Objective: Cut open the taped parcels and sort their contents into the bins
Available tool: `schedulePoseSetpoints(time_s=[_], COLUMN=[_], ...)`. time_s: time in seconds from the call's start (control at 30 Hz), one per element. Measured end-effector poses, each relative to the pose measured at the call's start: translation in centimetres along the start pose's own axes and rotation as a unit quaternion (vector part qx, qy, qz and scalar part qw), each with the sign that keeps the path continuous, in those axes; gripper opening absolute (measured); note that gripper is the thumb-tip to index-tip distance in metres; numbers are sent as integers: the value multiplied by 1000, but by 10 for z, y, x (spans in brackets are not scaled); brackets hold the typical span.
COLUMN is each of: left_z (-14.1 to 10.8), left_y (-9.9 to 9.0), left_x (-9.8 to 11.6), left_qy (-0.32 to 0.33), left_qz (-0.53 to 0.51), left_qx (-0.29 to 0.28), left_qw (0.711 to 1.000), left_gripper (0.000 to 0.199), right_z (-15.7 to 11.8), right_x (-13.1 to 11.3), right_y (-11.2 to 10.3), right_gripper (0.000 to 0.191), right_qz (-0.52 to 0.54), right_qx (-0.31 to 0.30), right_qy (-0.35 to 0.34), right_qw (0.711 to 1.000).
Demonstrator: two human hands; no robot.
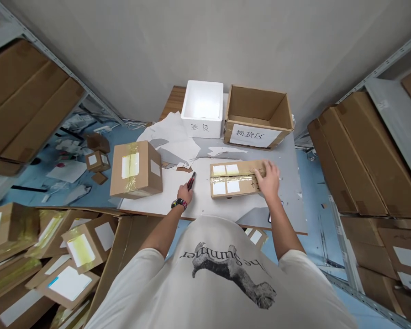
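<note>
The person's left hand [185,194] is closing around a red-and-black cutter [192,181], holding it over the table [205,208]. Well apart from it, the right hand [269,179] is gripping the right end of a flat taped carton [235,178], thumb on top, and the carton is lying on the table between the hands' reach. A taller taped box [135,169] is standing at the left, while a white foam bin [202,109] and an open cardboard box [258,118] are sitting side by side toward the wall.
</note>
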State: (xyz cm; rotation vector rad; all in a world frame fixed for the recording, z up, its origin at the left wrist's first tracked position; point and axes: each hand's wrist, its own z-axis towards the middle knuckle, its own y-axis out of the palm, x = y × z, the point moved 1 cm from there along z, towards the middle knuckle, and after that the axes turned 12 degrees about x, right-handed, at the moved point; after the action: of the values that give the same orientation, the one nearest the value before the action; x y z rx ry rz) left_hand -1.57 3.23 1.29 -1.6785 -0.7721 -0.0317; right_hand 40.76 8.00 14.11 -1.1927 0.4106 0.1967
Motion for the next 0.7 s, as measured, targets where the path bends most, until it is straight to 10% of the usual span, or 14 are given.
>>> schedulePoseSetpoints(time_s=[0.23,0.37,0.47,0.7], left_z=[3,-3,1,14], left_y=[-1,-11,-26,-39], left_x=[24,80,104,95], left_qy=[8,13,60,67], left_qz=[-160,-307,-210,-182], left_qx=[23,-101,-71,-42], left_qw=[987,946,973,980], left_gripper=[65,85,79,61], right_z=[-19,-7,4,11], right_x=[75,72,63,41], right_y=[24,35,41,50], right_gripper=[96,92,84,74], right_qz=[146,218,208,234], right_qx=[-35,-11,-31,18], right_qy=[238,283,288,245], right_qw=[960,934,934,941])
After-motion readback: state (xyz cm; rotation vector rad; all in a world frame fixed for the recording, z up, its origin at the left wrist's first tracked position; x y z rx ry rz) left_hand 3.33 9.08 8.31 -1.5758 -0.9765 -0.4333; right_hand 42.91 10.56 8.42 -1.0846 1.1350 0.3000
